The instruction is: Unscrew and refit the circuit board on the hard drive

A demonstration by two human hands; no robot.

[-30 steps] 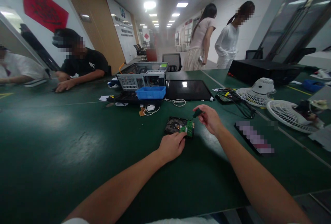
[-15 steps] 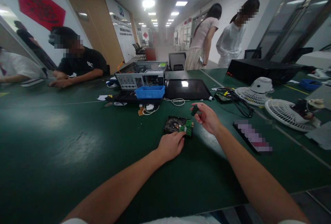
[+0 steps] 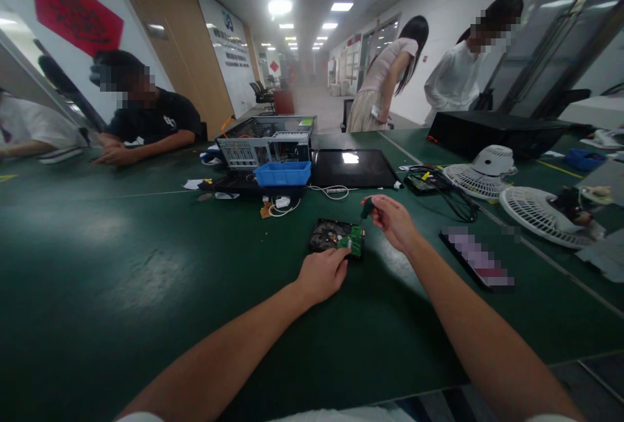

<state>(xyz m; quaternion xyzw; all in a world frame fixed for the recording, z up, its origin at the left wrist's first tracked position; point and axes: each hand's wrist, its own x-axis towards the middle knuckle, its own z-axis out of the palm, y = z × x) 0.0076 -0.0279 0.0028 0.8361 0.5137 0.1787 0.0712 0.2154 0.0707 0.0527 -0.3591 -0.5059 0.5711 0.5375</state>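
Note:
A hard drive lies flat on the green tabletop, its green circuit board facing up at the right end. My left hand is closed on the drive's near edge, fingertips pressing by the board and covering part of that side. Between the fingers of my right hand is a small screwdriver with a dark green handle. It tilts, and its thin shaft points down to the board's far right part. Whether the tip sits in a screw is too small to tell.
Behind the drive stand a blue bin, an opened computer case and a flat black panel. Rightward lie a phone, black cables and white fan parts. Several people are around the table.
My right hand has shifted very slightly with the screwdriver, while the left hand and drive stay put. The two standing people at the back right have moved right, one bending lower.

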